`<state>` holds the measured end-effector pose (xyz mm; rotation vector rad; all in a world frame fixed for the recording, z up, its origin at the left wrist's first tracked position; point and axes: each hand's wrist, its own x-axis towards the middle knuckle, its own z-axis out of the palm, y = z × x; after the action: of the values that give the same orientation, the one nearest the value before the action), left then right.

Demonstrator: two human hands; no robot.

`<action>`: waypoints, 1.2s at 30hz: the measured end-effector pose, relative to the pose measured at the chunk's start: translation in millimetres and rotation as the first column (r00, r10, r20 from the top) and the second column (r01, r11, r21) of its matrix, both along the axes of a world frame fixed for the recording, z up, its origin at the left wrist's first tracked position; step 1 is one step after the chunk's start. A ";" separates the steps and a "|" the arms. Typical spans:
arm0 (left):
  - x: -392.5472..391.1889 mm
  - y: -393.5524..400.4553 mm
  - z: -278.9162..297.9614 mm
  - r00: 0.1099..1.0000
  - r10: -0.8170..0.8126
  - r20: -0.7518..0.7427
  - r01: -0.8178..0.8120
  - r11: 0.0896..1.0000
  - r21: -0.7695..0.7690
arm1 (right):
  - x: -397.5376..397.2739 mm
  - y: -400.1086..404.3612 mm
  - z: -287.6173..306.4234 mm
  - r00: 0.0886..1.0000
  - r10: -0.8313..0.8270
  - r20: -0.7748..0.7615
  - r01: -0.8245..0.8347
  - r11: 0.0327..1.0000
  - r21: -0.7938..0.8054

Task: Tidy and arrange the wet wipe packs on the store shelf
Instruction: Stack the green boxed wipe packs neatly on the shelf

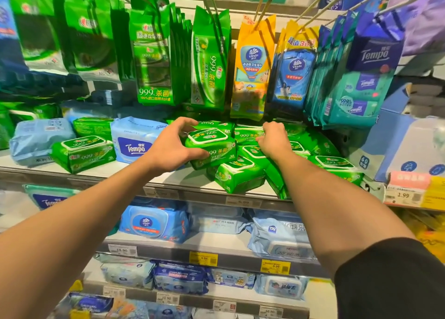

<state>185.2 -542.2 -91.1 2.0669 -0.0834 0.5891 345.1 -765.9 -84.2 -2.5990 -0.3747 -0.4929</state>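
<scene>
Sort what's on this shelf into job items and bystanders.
In the job: green wipe pack gripped by left hand; jumbled green packs under right hand.
Bystanders: blue Tempo pack, hanging Vinda pouch, price tags.

We had one view only, from a wide-angle camera on the head, so nothing was shared with a second view. It faced forward and slightly down at the store shelf [168, 181], close enough that both forearms reached in from the lower edge. The left hand [168, 147] and right hand [273, 140] sat near the picture's middle. Hanging packs [154, 53] filled the view above the fingers [187, 122]; lower shelves [216, 258] lay beneath them. The edges bowed.
</scene>
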 end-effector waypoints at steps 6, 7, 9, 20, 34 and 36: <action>6.2 -7.5 5.6 1.000 -0.005 -0.022 0.004 1.000 -0.025 | 12.9 -3.8 8.9 0.998 0.013 -0.060 -0.004 0.988 0.156; 7.0 -7.9 6.5 1.000 -0.010 -0.029 0.010 1.000 -0.026 | 14.9 -1.2 7.4 0.998 -0.004 -0.059 0.014 0.986 0.166; 8.7 -8.4 6.9 0.999 -0.019 -0.040 0.018 0.999 -0.033 | 18.8 5.4 4.8 0.998 -0.031 -0.056 0.040 0.985 0.170; 15.4 -3.5 6.9 0.998 -0.012 -0.066 0.011 1.000 -0.018 | 38.6 14.6 -5.6 0.992 -0.127 0.019 0.129 0.981 -0.146; 20.0 -4.9 2.9 0.999 0.003 -0.033 -0.005 0.999 -0.049 | 18.8 6.3 -6.4 0.990 0.017 -0.137 -0.076 0.895 -0.439; 20.2 -5.5 1.9 1.000 0.003 -0.031 -0.004 0.999 -0.052 | 13.0 6.7 -5.6 0.986 0.043 -0.164 -0.117 0.873 -0.474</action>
<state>205.4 -547.6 -89.2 2.0250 -0.0459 0.5557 358.2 -759.3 -89.8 -3.0601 -0.6203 -0.1857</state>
